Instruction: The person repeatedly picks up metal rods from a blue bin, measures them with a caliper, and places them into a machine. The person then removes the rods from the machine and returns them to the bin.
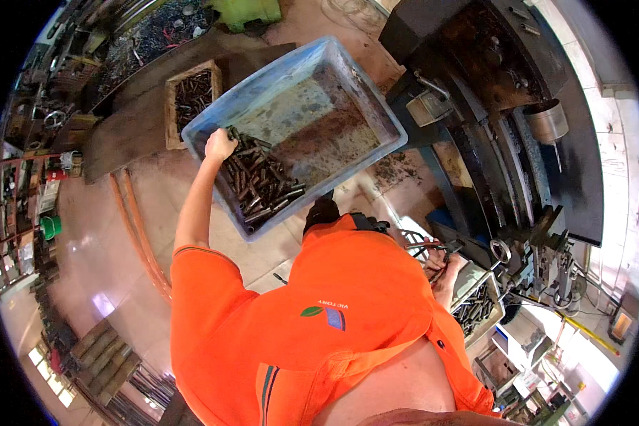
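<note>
A big blue plastic tub (271, 77) stands in front of me, its left corner heaped with short, dark metal tubes (257, 177). Over that heap, at the tub's left rim, my left hand (221, 145) is closed, with dark metal pieces at its fingertips. How many it grips is hidden. On my right side, my right hand (439, 268) is half hidden behind my orange shirt. Its fingers are curled near a thin metal rod or tool (426, 245), close to the machine; what lies in them is too small to make out.
A wooden crate (170, 113) of similar pieces sits beyond the tub's left side. By my right hand stands a pale bin (484, 304) with metal pieces. A machine (504, 163) with a round handle (500, 250) fills the right. Orange hoses (136, 227) cross the floor at left.
</note>
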Demonstrator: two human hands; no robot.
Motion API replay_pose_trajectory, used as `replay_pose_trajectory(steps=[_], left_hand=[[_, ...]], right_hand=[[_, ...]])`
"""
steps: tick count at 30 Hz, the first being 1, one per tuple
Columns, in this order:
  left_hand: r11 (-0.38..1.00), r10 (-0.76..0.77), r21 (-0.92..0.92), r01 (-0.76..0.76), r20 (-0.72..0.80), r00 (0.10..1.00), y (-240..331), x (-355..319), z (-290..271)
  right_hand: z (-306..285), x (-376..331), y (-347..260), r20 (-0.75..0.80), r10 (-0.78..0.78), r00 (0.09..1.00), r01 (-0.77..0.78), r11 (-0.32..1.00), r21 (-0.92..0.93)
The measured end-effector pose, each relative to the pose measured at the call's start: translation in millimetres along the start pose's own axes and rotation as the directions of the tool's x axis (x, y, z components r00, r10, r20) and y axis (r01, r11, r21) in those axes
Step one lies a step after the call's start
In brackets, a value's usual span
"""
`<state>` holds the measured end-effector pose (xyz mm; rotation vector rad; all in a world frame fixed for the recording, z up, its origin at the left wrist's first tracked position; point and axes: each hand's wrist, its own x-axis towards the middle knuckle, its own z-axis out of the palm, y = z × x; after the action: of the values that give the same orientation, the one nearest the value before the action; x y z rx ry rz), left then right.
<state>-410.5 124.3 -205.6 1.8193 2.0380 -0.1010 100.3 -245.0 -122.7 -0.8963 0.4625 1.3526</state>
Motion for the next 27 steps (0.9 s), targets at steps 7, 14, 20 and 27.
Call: replay_pose_trajectory(steps=[7, 14, 20, 27], left_hand=[[0.82, 0.413, 0.3, -0.487, 0.278, 0.867, 35, 38, 28], [0.632, 0.354, 0.472, -0.614, 0.529, 0.771, 38, 60, 37], [0.623, 0.374, 0.478, -0.619, 0.512, 0.773, 46, 52, 28], [0.872, 0.287, -0.463, -0.155, 0.229, 0.93, 89, -12, -13]], right_hand=[[37, -11, 24, -0.094, -0.02, 0.995, 0.013, 0.997, -0.072], [38, -27, 37, -0.134, -0.075, 0.988, 0.065, 0.995, -0.076], [27, -34, 36, -0.19, -0.099, 0.977, 0.086, 0.994, -0.074], [41, -28, 18, -0.168, -0.214, 0.962, 0.178, 0.962, -0.208]])
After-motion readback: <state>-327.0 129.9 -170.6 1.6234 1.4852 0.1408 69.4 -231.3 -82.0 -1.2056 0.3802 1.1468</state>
